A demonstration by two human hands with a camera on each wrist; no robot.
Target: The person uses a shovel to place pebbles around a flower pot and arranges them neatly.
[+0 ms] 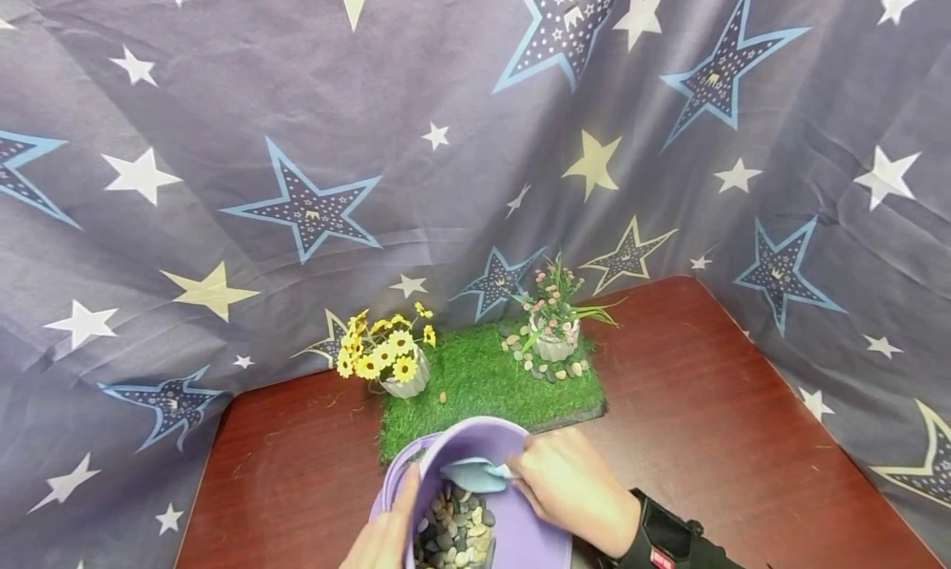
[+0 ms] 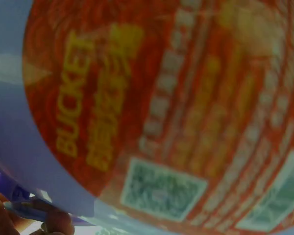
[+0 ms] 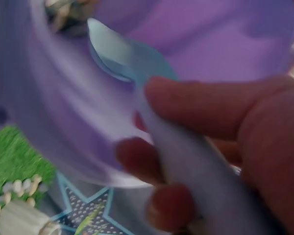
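Observation:
A purple bucket [image 1: 475,437] is tipped toward me at the table's front edge, with several dark and pale pebbles [image 1: 455,532] lying inside. My left hand [image 1: 394,523] grips its left rim, thumb over the edge. The left wrist view is filled by the bucket's red label [image 2: 161,122], with my fingers [image 2: 54,223] at the lower left. My right hand [image 1: 553,478] holds a pale blue scoop [image 1: 471,474] by its handle. The scoop's blade [image 3: 122,56] is inside the bucket [image 3: 225,39], above the pebbles.
Behind the bucket lies a green grass mat [image 1: 483,379] on the brown table [image 1: 706,420]. A white pot of yellow flowers [image 1: 404,379] stands at its left edge. A pot of pink flowers [image 1: 555,344] stands ringed by small stones [image 1: 546,371]. Star-patterned cloth hangs behind.

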